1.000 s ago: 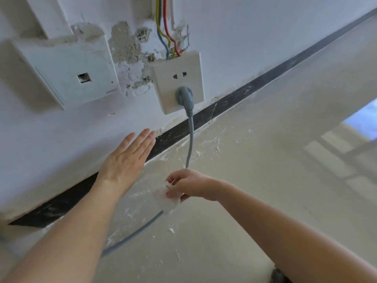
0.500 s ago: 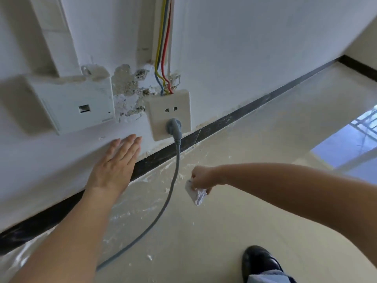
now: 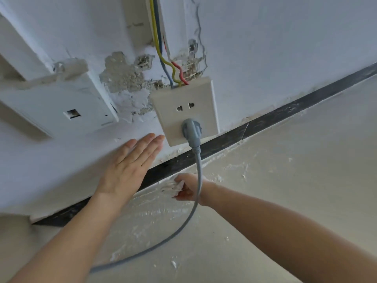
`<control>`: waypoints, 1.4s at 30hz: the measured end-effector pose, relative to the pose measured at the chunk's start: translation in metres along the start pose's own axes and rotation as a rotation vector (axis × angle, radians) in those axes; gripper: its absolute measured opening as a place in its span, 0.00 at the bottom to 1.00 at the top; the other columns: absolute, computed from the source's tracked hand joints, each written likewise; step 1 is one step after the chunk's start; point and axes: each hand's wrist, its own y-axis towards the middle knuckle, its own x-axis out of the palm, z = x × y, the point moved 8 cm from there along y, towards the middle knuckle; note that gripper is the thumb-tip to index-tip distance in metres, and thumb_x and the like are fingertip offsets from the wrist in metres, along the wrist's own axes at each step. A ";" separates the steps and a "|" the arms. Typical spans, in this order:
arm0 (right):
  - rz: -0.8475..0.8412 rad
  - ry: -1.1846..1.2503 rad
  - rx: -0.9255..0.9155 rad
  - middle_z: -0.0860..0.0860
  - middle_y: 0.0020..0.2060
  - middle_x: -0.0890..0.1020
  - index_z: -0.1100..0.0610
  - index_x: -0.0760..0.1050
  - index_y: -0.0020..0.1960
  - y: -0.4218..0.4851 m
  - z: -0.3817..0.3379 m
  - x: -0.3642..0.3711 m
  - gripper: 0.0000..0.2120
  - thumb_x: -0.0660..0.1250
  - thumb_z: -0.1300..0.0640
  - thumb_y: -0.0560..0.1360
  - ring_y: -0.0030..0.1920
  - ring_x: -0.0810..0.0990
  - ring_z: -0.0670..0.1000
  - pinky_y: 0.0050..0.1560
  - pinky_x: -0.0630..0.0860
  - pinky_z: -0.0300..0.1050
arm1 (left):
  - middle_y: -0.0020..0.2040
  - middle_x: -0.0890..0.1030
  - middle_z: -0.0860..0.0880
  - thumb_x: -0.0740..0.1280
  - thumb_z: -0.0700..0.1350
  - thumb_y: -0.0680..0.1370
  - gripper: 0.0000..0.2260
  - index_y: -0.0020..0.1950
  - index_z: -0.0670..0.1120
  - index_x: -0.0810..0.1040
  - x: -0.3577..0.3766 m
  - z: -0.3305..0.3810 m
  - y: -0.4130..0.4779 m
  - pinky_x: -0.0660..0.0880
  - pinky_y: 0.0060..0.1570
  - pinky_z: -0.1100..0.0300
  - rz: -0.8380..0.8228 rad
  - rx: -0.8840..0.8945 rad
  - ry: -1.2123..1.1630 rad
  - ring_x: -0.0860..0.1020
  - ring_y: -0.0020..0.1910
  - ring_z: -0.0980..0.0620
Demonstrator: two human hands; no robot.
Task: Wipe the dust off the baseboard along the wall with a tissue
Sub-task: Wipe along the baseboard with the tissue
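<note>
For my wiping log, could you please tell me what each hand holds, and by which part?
The right hand grips the crumpled tissue, one end bunched in its grip; the left hand holds nothing, flat against the wall.

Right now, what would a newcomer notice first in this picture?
The exposed yellow, blue and red wires run down broken plaster into the socket, where a grey plug sits. Below, the right hand holds a tissue by the black baseboard, while the left hand lies flat on the wall.

Crumpled white tissue (image 3: 172, 186) beside black baseboard (image 3: 265, 121)
</note>
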 end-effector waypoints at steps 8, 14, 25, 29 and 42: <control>-0.076 0.464 0.020 0.65 0.50 0.81 0.67 0.72 0.58 0.007 -0.026 0.004 0.11 0.56 0.65 0.79 0.47 0.82 0.60 0.37 0.82 0.52 | 0.76 0.38 0.39 0.46 0.41 0.80 0.26 0.75 0.39 0.39 0.001 0.010 0.000 0.35 0.73 0.45 -0.073 -0.050 0.109 0.33 0.74 0.41; 0.049 0.668 -0.086 0.62 0.45 0.80 0.64 0.73 0.53 -0.012 -0.044 -0.057 0.09 0.59 0.60 0.78 0.37 0.81 0.57 0.39 0.82 0.47 | 0.65 0.71 0.46 0.64 0.43 0.71 0.25 0.68 0.45 0.72 0.014 0.009 -0.004 0.39 0.74 0.45 -0.256 -0.053 0.114 0.32 0.72 0.40; -0.248 0.533 0.046 0.62 0.45 0.80 0.67 0.72 0.57 -0.018 -0.037 0.026 0.13 0.55 0.63 0.78 0.43 0.81 0.58 0.37 0.80 0.49 | 0.59 0.68 0.43 0.57 0.42 0.73 0.17 0.59 0.40 0.71 0.003 0.008 0.004 0.46 0.73 0.48 -0.187 -0.100 -0.169 0.34 0.73 0.47; -0.036 0.616 -0.059 0.59 0.40 0.79 0.65 0.72 0.49 -0.020 -0.048 -0.024 0.08 0.56 0.64 0.78 0.34 0.79 0.53 0.33 0.77 0.42 | 0.60 0.72 0.42 0.53 0.43 0.75 0.20 0.62 0.37 0.74 0.004 0.006 0.004 0.44 0.73 0.48 -0.225 -0.112 -0.206 0.35 0.74 0.47; -0.139 0.448 0.007 0.65 0.53 0.81 0.65 0.71 0.62 0.003 -0.009 0.002 0.14 0.57 0.64 0.77 0.54 0.81 0.63 0.57 0.78 0.58 | 0.55 0.77 0.41 0.53 0.43 0.75 0.19 0.59 0.38 0.77 0.002 0.010 0.006 0.49 0.72 0.47 -0.223 -0.166 -0.279 0.36 0.74 0.48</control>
